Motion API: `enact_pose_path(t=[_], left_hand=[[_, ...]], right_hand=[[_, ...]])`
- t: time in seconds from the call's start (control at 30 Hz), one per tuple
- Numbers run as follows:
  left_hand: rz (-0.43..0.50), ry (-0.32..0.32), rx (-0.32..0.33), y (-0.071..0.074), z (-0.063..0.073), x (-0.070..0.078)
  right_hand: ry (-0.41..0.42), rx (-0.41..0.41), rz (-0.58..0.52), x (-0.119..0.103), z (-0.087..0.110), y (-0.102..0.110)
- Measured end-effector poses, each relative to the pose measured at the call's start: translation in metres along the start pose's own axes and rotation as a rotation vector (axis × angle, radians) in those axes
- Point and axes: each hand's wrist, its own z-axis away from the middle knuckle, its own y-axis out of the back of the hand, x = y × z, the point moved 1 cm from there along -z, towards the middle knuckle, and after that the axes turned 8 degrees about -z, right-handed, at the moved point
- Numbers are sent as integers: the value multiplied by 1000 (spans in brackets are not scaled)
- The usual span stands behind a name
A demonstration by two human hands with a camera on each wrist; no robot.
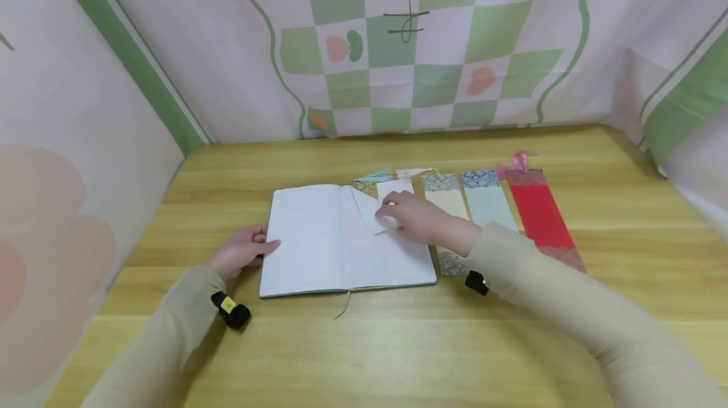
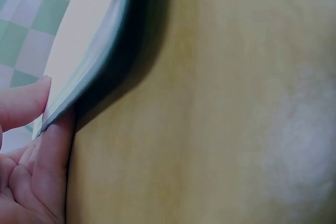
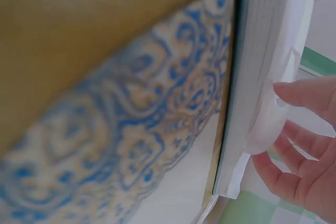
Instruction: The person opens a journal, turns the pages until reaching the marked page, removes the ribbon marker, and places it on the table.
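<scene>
An open notebook with blank white pages lies on the wooden table. At its left edge my left hand grips it, thumb on the pages and a finger under the dark cover in the left wrist view. Over the right half, my right hand pinches a page between thumb and fingers, and the sheet is lifted and bent. Beside the lifted page shows the gold-patterned end of a bookmark, with a light blue tassel past the notebook's top edge; its lower part is hidden.
Right of the notebook lie a cream bookmark with a white tassel, a pale blue bookmark and a red bookmark with a pink ribbon. A grey ribbon trails from the spine. A checked curtain hangs behind the table.
</scene>
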Motion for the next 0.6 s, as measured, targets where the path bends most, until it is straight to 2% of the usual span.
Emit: enact_pose_path(t=[0.2, 0.47, 0.6], left_hand=[[-3, 9, 0, 0, 0, 1], [-7, -2, -1, 0, 0, 1], [-12, 1, 3, 0, 0, 1]], right_hand=[[-37, -5, -119, 3, 10, 3], [-99, 56, -398, 4, 24, 15], [-156, 49, -565, 2, 26, 19]])
